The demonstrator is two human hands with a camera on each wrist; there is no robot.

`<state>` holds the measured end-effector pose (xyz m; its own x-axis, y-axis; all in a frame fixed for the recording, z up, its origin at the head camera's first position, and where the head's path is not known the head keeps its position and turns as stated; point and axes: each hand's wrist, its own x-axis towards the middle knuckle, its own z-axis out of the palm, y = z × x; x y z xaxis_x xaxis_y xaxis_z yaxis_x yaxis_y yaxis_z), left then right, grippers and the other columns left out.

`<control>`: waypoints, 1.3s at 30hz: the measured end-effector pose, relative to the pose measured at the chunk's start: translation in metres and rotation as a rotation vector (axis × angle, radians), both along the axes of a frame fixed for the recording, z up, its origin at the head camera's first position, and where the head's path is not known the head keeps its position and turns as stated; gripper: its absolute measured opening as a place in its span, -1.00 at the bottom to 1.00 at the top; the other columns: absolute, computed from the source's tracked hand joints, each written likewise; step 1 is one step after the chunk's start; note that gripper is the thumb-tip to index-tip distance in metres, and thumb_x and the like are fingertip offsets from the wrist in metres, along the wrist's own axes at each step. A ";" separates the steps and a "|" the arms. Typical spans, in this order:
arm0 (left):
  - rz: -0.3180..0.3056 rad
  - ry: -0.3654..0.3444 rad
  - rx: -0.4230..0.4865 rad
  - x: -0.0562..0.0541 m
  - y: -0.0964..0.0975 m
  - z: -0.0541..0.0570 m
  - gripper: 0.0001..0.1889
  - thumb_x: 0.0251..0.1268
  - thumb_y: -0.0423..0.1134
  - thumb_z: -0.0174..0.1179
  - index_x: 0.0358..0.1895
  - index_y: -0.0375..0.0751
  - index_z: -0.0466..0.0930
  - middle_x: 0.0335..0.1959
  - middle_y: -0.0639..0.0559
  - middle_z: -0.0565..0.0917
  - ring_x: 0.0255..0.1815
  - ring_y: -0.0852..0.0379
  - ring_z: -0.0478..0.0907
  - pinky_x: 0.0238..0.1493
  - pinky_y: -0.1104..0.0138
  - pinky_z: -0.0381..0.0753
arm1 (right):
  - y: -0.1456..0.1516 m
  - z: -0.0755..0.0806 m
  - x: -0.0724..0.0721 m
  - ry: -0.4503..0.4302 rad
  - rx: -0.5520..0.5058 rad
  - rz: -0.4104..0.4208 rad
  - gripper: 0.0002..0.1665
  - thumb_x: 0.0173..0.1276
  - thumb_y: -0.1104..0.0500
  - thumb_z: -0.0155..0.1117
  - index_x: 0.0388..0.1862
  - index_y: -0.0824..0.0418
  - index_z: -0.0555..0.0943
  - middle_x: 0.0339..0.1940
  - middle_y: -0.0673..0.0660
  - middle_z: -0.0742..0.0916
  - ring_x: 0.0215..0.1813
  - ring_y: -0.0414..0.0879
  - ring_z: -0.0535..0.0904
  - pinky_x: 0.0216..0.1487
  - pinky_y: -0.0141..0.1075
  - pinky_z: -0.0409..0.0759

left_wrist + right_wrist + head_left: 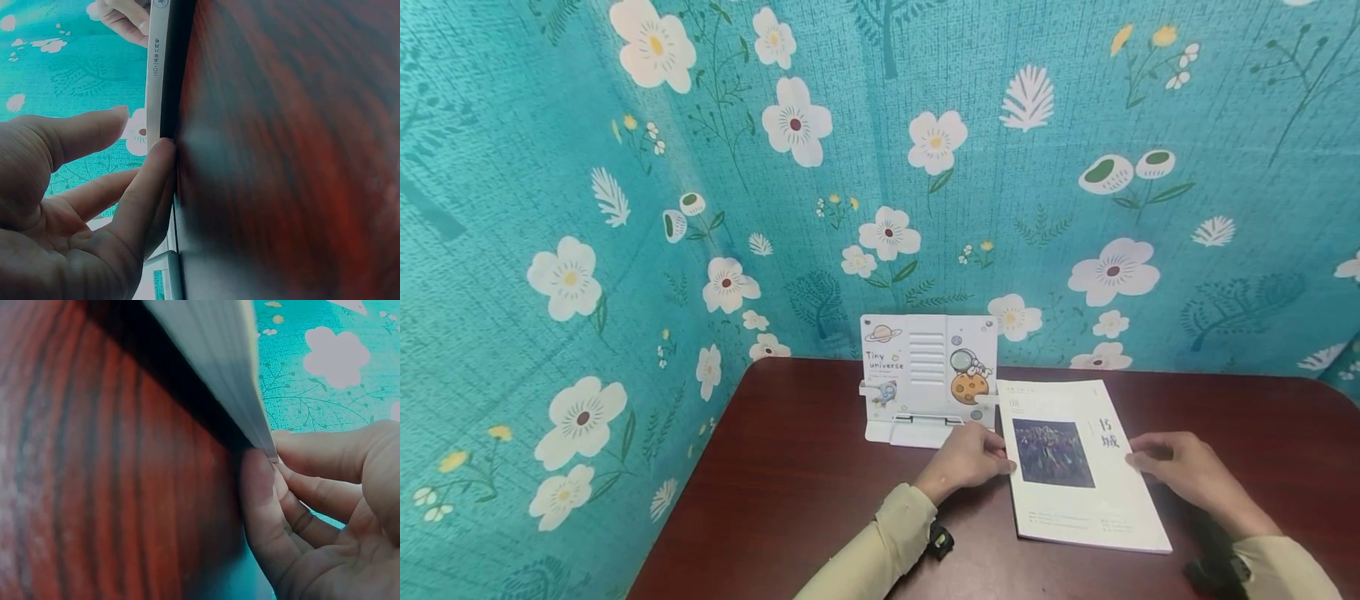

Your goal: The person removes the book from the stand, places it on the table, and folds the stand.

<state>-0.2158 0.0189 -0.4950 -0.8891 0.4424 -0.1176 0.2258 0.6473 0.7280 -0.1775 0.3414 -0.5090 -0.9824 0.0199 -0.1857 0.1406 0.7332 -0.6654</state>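
Observation:
A white magazine [1060, 512] with a dark picture and Chinese characters on its cover lies at the right part of the table, slightly slanted. My left hand [972, 458] is at its spine side. In the left wrist view a fingertip [164, 149] touches the lower edge of the spine [155, 81], while the thumb [94, 134] stays apart from it. On the opposite side my right hand [1183, 467] pinches the page edge, thumb [319, 450] above and fingers [259, 487] below, near a corner. A dark gap shows under the magazine's edge in both wrist views.
Close left of the magazine stands a white book stand [925, 367] with space drawings, a wire holder and side clips. The dark red-brown table [775, 483] ends at a teal flowered cloth [865, 125] behind and at the left.

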 end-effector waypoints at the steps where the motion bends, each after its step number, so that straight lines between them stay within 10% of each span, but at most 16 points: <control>1: -0.002 0.003 -0.001 0.000 0.000 0.001 -0.80 0.20 -0.22 0.49 -0.13 -0.18 0.86 -0.53 0.19 0.75 -0.54 0.39 0.46 -0.39 0.54 0.48 | 0.000 0.001 0.000 0.000 -0.001 0.001 -0.43 0.43 0.15 0.37 0.14 0.64 0.58 -0.11 0.48 0.79 -0.26 0.07 0.82 -0.22 -0.05 0.79; 39: -0.011 -0.101 0.064 0.001 -0.008 0.003 -0.79 0.25 -0.10 0.46 -0.47 -0.11 0.78 -0.78 0.26 0.42 -0.72 0.32 0.31 -0.62 0.46 0.27 | 0.000 0.007 0.006 0.096 -0.065 -0.046 -0.55 0.46 0.20 0.33 0.13 0.55 0.63 -0.20 0.33 0.83 -0.37 -0.15 0.75 -0.36 -0.28 0.76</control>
<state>-0.2147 0.0113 -0.4915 -0.8691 0.4615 -0.1779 0.1559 0.5969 0.7870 -0.1718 0.3417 -0.5023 -0.9940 0.0562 -0.0935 0.1066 0.6821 -0.7235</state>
